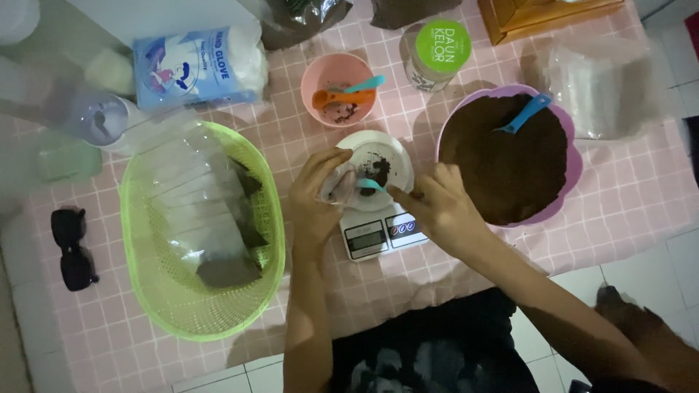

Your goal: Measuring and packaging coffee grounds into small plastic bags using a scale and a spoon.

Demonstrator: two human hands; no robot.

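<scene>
My left hand holds a small clear plastic bag open at the left rim of a white bowl that sits on a small white kitchen scale. My right hand grips a teal spoon whose tip carries dark brown powder at the bag's mouth. A little dark powder lies in the white bowl. To the right stands a big purple bowl full of the same brown powder, with a blue scoop stuck in it.
A lime-green basket at left holds several clear bags with dark powder. Behind are a pink bowl with orange and teal spoons, a green-lidded jar, a blue glove pack, a stack of clear bags. Black sunglasses lie far left.
</scene>
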